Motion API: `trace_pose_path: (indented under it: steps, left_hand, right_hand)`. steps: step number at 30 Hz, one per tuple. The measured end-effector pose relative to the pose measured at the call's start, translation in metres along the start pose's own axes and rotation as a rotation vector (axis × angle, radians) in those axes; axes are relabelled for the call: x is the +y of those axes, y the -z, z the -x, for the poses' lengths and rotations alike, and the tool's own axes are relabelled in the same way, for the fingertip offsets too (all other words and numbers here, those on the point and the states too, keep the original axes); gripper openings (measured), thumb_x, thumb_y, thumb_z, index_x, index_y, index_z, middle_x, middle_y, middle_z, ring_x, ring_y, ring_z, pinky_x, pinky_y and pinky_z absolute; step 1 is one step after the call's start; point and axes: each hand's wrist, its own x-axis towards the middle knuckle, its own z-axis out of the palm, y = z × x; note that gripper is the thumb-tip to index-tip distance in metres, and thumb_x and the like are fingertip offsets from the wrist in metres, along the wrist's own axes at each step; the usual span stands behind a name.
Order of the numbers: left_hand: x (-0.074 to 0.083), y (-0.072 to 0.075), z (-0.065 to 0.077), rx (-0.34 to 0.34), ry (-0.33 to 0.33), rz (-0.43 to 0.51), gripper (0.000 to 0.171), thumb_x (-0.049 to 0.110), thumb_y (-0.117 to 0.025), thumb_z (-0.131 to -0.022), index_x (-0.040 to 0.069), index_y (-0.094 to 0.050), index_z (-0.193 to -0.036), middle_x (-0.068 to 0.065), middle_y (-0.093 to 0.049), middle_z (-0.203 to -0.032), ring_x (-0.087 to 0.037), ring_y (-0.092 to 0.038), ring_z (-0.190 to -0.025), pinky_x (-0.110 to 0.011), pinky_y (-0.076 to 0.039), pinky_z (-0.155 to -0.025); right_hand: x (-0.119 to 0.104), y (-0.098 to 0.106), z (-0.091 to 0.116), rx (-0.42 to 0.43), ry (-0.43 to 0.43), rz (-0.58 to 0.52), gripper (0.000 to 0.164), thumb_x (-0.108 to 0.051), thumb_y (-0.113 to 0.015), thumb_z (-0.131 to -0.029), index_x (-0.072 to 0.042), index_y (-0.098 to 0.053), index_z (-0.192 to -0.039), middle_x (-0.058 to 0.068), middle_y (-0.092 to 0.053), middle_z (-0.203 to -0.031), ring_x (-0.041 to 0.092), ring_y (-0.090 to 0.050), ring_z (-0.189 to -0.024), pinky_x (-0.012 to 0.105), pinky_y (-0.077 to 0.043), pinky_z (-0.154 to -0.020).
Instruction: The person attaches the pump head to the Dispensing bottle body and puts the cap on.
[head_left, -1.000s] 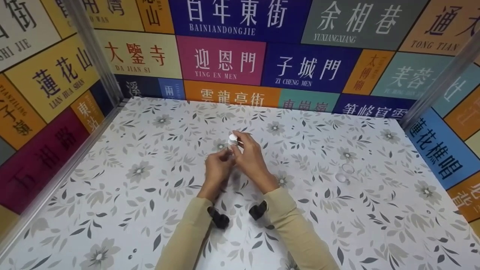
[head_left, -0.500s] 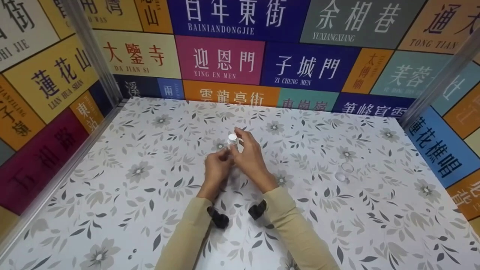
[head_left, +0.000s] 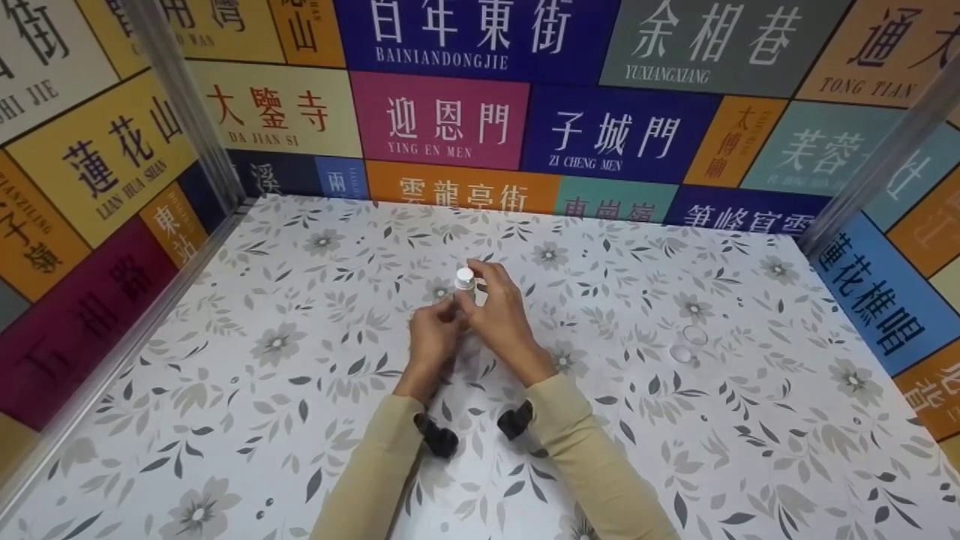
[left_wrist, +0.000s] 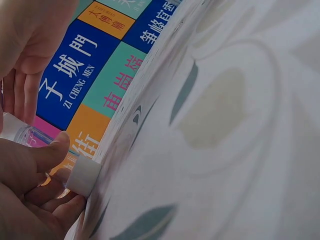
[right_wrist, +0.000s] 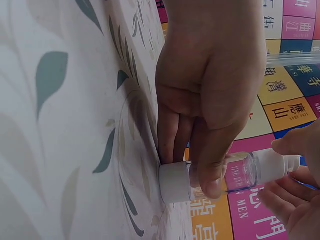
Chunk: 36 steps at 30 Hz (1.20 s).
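Note:
A small clear bottle (head_left: 465,282) with a white top and white base stands between both hands in the head view. My left hand (head_left: 435,334) grips it low down. In the left wrist view, the thumb and fingers of the left hand (left_wrist: 37,182) wrap the clear body just above the white base (left_wrist: 83,175). My right hand (head_left: 501,307) is higher, its thumb and fingers around the top. The right wrist view shows the right hand's fingers (right_wrist: 287,205) at the white top (right_wrist: 272,165), which has a narrower tip. The base meets the table.
On the table, to the right of the hands, lies a clear round cap-like piece (head_left: 682,354), with a ring-shaped rim (head_left: 694,335) beside it. A floral cloth covers the table (head_left: 300,420). Walls (head_left: 442,120) with coloured sign panels enclose its back and sides.
The right hand's index finger lifted from the bottle's top half a second ago and has come back down closer to it. The left hand and the bottle stay nearly in place.

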Motion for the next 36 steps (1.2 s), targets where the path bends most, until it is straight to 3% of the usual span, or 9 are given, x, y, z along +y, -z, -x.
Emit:
trace_pose_path:
  steps: [9, 24, 31, 36]
  left_hand:
    - [0.0008, 0.0005, -0.0010, -0.039, 0.068, -0.030, 0.030, 0.005, -0.068, -0.088, 0.006, -0.073, -0.118, -0.013, -0.076, -0.110, -0.022, -0.070, -0.094, -0.033, -0.055, -0.082]
    - [-0.0011, 0.0016, -0.0014, -0.017, 0.008, -0.078, 0.029, 0.002, -0.071, -0.083, 0.007, -0.076, -0.111, -0.017, -0.077, -0.095, -0.025, -0.067, -0.081, -0.033, -0.054, -0.074]
    - [-0.0008, 0.0003, -0.0019, -0.021, 0.025, -0.021, 0.030, 0.003, -0.070, -0.085, 0.005, -0.074, -0.115, -0.017, -0.077, -0.105, -0.028, -0.071, -0.093, -0.037, -0.057, -0.085]
    - [-0.0017, 0.0013, -0.0016, -0.027, 0.005, -0.058, 0.030, 0.005, -0.072, -0.085, 0.005, -0.074, -0.114, -0.015, -0.077, -0.104, -0.025, -0.071, -0.090, -0.036, -0.056, -0.082]
  right_hand:
    - [-0.0002, -0.0023, 0.0003, 0.023, 0.031, -0.017, 0.037, 0.001, -0.065, -0.091, 0.007, -0.058, -0.127, 0.023, -0.061, -0.120, 0.033, -0.062, -0.118, 0.035, -0.053, -0.101]
    - [-0.0016, -0.0029, 0.0012, 0.010, 0.019, 0.021, 0.039, -0.001, -0.066, -0.091, 0.006, -0.057, -0.128, 0.021, -0.063, -0.120, 0.031, -0.063, -0.117, 0.034, -0.052, -0.103]
    - [-0.0002, -0.0023, 0.0013, -0.016, 0.025, 0.021, 0.039, 0.002, -0.063, -0.093, 0.006, -0.055, -0.131, 0.021, -0.062, -0.122, 0.032, -0.063, -0.118, 0.033, -0.052, -0.102]
    - [0.0004, -0.0020, 0.0022, -0.011, 0.022, 0.032, 0.041, 0.001, -0.065, -0.092, 0.007, -0.054, -0.132, 0.022, -0.062, -0.120, 0.034, -0.064, -0.116, 0.035, -0.053, -0.101]
